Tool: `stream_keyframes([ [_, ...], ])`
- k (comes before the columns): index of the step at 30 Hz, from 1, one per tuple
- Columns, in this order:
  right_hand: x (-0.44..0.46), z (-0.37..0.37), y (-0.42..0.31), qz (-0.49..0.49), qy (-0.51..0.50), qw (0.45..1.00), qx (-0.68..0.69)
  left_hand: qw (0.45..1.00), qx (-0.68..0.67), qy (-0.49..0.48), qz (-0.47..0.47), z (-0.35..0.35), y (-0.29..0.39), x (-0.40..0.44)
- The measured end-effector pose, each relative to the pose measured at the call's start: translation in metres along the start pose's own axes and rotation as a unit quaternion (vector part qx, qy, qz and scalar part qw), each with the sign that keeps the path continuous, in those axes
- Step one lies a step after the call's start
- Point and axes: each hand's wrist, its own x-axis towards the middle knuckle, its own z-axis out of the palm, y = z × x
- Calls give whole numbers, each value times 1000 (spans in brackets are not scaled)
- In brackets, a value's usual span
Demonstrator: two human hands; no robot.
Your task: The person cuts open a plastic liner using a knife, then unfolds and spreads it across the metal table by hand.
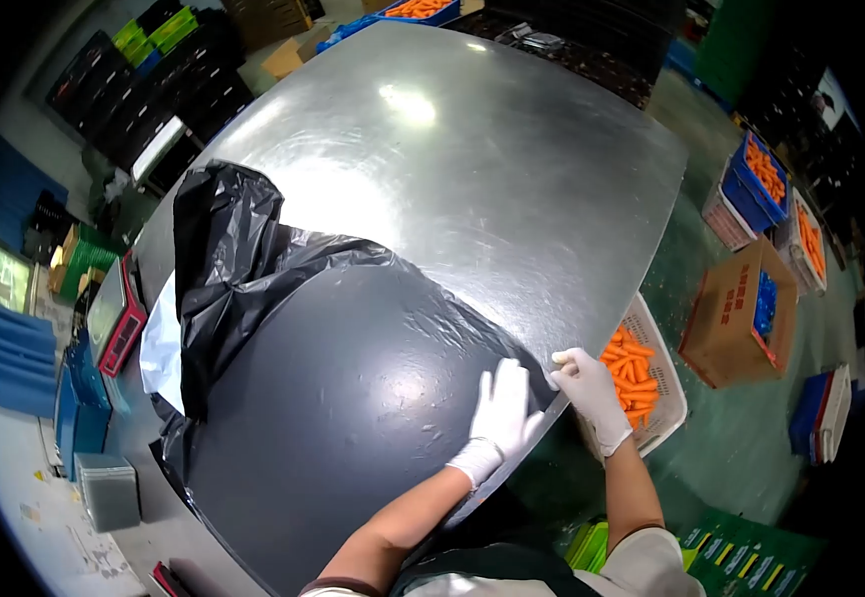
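Note:
A black plastic sheet [323,398] covers the near part of the metal table [512,199], smooth in the middle and crumpled along its far left side. My left hand [502,410], in a white glove, lies flat on the sheet near its right edge, fingers stretched out. Just to the right, my gloved right hand [592,393] is at the table's edge with its fingers curled into a pinch beside the sheet's corner. What those fingertips hold, if anything, is too small to make out.
A white crate [666,393] of carrots [630,373] stands on the floor below my right hand. Farther right are a cardboard box [736,318] and a blue crate [751,194] of carrots. A red scale [122,323] sits at the left.

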Motion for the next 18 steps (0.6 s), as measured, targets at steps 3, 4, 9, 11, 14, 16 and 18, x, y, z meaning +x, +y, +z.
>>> stream_keyframes([
  [3,2,0,-12,-52,138,989,-11,995,-18,-40,93,2,29,4],
  [4,5,5,-18,-57,134,989,-17,990,-26,-39,134,-5,33,4],
  [9,25,75,-71,-336,101,936,16,911,-275,-60,303,2,34,-59],
  [11,41,123,-91,-381,23,922,-64,936,-307,63,162,-35,-4,-85],
  [14,65,202,-120,-424,-60,876,-222,994,14,-19,-106,-74,-74,-104],
  [16,72,222,-125,-447,-45,866,-221,991,84,-12,-104,-55,-98,-112],
  [18,82,233,-122,-425,-10,865,-266,990,75,-9,-120,-45,-91,-113],
])
